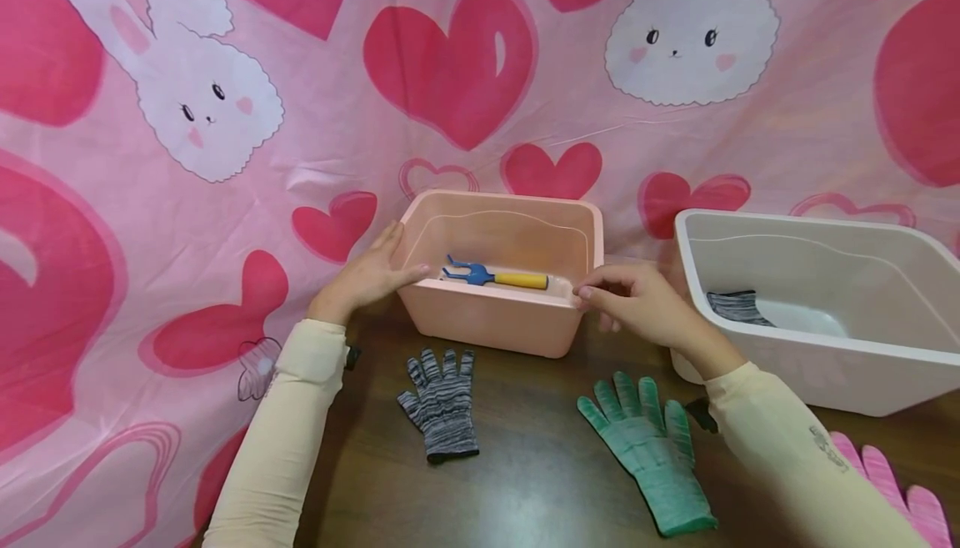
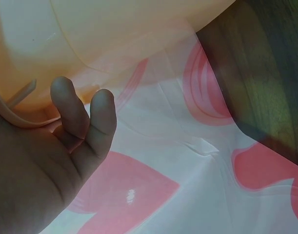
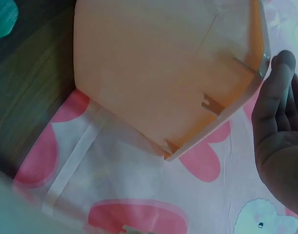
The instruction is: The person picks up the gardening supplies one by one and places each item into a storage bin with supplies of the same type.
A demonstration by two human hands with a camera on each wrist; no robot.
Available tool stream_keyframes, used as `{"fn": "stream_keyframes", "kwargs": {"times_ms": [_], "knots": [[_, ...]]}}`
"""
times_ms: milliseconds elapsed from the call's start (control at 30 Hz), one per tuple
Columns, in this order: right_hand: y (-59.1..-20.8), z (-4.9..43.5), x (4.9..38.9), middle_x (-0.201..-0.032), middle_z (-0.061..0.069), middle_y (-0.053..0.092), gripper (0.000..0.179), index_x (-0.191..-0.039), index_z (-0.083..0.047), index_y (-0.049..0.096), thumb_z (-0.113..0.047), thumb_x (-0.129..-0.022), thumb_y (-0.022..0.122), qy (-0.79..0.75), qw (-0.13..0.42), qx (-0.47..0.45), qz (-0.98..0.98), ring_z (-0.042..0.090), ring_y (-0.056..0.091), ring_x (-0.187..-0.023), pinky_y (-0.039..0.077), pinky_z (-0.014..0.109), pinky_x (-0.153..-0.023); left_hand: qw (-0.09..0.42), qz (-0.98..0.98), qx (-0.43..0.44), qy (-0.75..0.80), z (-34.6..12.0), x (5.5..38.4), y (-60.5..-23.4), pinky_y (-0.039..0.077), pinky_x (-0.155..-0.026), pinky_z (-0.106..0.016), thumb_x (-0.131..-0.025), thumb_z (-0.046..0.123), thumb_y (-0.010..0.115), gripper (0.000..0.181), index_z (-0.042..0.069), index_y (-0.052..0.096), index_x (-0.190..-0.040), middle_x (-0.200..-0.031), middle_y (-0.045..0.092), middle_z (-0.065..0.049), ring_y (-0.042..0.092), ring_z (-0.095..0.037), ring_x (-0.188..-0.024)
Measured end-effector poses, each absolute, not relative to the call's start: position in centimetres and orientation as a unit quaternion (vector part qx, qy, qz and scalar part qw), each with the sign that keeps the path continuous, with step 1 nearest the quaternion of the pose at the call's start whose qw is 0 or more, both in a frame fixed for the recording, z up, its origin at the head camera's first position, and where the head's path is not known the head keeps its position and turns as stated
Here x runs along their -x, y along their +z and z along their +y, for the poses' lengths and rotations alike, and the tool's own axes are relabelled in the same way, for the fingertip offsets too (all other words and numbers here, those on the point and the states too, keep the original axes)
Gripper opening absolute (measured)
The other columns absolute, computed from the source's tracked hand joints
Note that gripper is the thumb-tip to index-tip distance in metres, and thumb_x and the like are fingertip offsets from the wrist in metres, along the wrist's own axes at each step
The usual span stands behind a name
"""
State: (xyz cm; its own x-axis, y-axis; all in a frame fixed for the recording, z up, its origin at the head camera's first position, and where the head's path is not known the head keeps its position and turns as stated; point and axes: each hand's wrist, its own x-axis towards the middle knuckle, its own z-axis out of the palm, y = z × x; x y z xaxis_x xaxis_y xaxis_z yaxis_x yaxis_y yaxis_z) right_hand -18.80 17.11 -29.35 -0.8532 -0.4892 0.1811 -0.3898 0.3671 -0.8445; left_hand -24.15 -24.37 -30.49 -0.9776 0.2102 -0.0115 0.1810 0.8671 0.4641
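A peach rectangular plastic bin [image 1: 487,319] has our left hand [image 1: 366,279] gripping its left rim, our right hand [image 1: 647,304] pinching its front-right corner. Inside, between our grips, lies a blue-pronged, yellow-handled fork [image 1: 483,275]. Just right of the pinch rises a white plastic bin [image 1: 847,374]; nearer us, some brown table [image 1: 528,431] lies bare.

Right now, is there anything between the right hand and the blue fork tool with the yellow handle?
Yes: the front right corner of the pink bin stands between the right hand and the fork tool inside. Above it, nothing visible blocks.
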Motion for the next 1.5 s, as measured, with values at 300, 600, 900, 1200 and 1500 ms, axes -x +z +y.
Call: {"fn": "stream_keyframes", "kwargs": {"times_ms": [300,600,900,1200,1500], "knots": [[-30.6,19.0,17.2,-0.091,0.008,0.068,0.020,-0.112,-0.006,0.072,-0.020,-0.097,0.070,-0.469,0.122,0.251,0.838,0.027,0.065,-0.068,0.059,0.037,-0.064,0.030,0.964,-0.103,0.243,-24.4,24.2,-30.7,0.019,-0.117,-0.060,-0.091,0.061,0.061,0.103,0.012,0.008,-0.163,-0.169,0.006,-0.010,0.008,-0.033,-0.153],[-31.8,20.5,16.3,-0.091,0.004,0.069,0.020,-0.112,-0.011,0.072,-0.025,-0.098,0.069,-0.444,0.120,0.252,0.852,0.023,0.066,-0.068,0.059,0.037,-0.065,0.025,0.964,-0.106,0.243,-24.5,24.3,-30.7,0.019,-0.118,-0.059,-0.091,0.061,0.062,0.102,0.011,0.009,-0.163,-0.169,0.007,-0.011,0.009,-0.033,-0.153],[-32.4,21.6,15.0,-0.092,-0.002,0.071,0.020,-0.113,-0.011,0.072,-0.025,-0.099,0.068,-0.421,0.108,0.256,0.863,0.019,0.068,-0.070,0.058,0.035,-0.065,0.023,0.964,-0.104,0.243,-24.5,24.3,-30.9,0.019,-0.118,-0.059,-0.090,0.065,0.060,0.104,0.012,0.009,-0.163,-0.169,0.007,-0.011,0.009,-0.033,-0.153],[-32.8,23.2,13.8,-0.089,0.000,0.069,0.021,-0.116,-0.008,0.070,-0.023,-0.100,0.066,-0.421,0.110,0.250,0.865,0.016,0.066,-0.069,0.057,0.033,-0.061,0.021,0.965,-0.106,0.239,-24.5,24.3,-30.9,0.017,-0.119,-0.058,-0.091,0.061,0.061,0.103,0.012,0.007,-0.163,-0.169,0.006,-0.010,0.007,-0.032,-0.153],[-33.0,24.8,12.8,-0.093,-0.003,0.070,0.021,-0.116,-0.008,0.071,-0.020,-0.100,0.067,-0.395,0.083,0.241,0.882,0.011,0.066,-0.070,0.056,0.029,-0.062,0.023,0.964,-0.116,0.240,-24.5,24.5,-30.8,0.016,-0.120,-0.054,-0.091,0.065,0.059,0.105,0.007,0.008,-0.163,-0.168,0.006,-0.013,0.006,-0.031,-0.153]]}}
